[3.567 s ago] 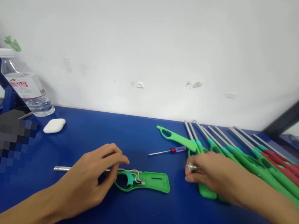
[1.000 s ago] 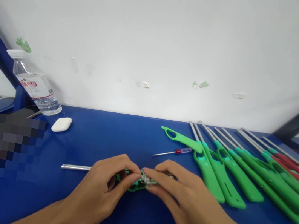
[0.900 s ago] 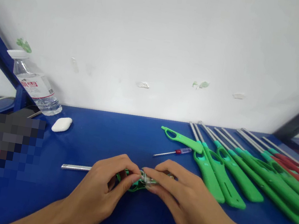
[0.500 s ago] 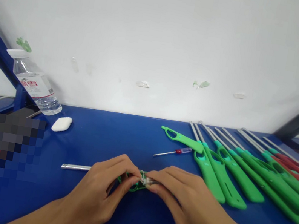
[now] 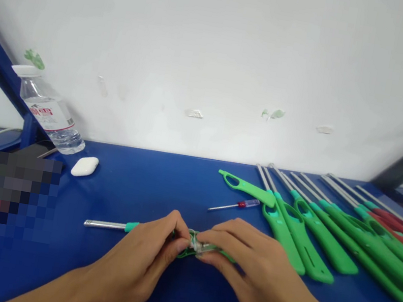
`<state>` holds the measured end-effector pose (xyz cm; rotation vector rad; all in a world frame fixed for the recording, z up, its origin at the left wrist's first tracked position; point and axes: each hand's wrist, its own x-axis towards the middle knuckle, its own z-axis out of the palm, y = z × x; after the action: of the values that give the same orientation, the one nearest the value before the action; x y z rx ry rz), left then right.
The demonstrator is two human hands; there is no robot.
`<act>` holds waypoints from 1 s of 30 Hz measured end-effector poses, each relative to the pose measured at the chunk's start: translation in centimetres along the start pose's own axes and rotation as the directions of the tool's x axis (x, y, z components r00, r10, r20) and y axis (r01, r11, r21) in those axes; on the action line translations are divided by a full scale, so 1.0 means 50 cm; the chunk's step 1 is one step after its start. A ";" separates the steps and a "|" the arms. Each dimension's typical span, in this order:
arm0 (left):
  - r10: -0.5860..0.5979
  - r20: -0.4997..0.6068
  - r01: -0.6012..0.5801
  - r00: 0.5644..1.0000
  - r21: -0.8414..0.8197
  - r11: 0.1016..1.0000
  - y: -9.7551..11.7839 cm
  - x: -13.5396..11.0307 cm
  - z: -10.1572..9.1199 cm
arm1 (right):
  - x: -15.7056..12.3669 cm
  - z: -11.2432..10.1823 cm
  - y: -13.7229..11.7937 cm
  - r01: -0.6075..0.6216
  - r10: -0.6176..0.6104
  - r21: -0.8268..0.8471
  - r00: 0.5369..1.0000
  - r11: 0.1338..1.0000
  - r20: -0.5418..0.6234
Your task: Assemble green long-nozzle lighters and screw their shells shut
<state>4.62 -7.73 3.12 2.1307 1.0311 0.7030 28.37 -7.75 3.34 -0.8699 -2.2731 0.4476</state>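
Note:
An opened green gas lighter lies across the blue table in front of me, its metal tube pointing left from a teal collar. My left hand rests over the lighter's front, thumb and forefinger pinched on a small pale part with a thin white wire or tube beside it. A clear plastic piece, looking like the fuel tank, is gripped between the thumb and fingers of my right hand. The two hands' fingertips nearly meet. Much of the green handle is hidden beneath them.
A loose green handle half and a screwdriver lie behind my right hand. Several green lighters and red ones line the right side. At left are a white case and a tilted water bottle.
My right hand has shifted slightly, and more of the clear piece and green handle shows. The left hand has moved a little right, uncovering the teal collar.

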 end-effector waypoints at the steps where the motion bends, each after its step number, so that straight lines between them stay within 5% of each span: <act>1: 0.000 0.007 0.000 1.000 -0.012 1.000 0.000 -0.001 0.000 | 0.000 0.001 -0.001 -0.003 0.003 -0.005 1.000 1.000 -0.005; 19: -0.015 0.084 0.014 0.996 0.019 1.000 0.023 -0.013 0.004 | 0.000 -0.001 -0.019 -0.126 0.121 0.118 0.991 0.985 0.048; 30: -0.146 0.106 0.154 0.984 -0.073 0.985 0.044 -0.017 0.007 | -0.005 0.005 -0.012 -0.122 0.118 0.187 0.993 0.975 0.029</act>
<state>5.45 -9.58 4.40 1.9747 1.0778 0.5506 28.07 -8.39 3.37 -0.9112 -2.1591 0.7152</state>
